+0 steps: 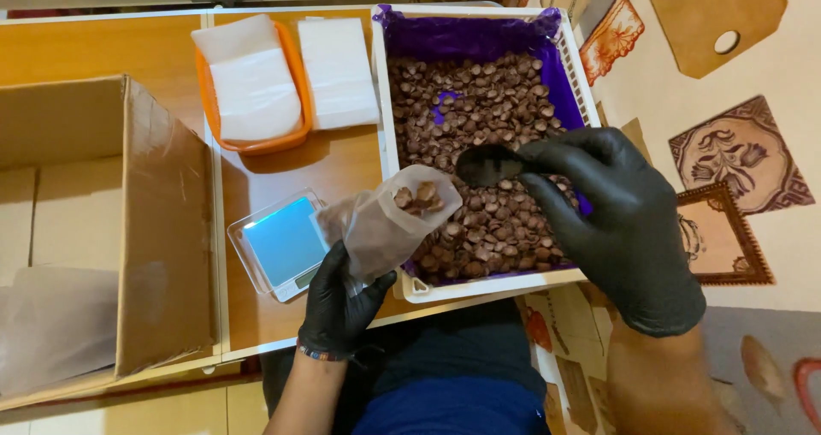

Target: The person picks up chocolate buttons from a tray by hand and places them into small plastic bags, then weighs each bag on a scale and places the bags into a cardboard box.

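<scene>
A clear bag (pixel 389 221) is clenched in the left hand (pixel 340 307), a dark scoop (pixel 487 165) in the right hand (pixel 620 221). The scoop is best tipped inside the bag's mouth, above the crate (pixel 386 101)

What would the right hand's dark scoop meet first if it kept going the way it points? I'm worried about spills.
Probably the open mouth of the small clear plastic bag held by the left hand. The right hand aims its dark scoop leftward at it; depth is unclear.
</scene>
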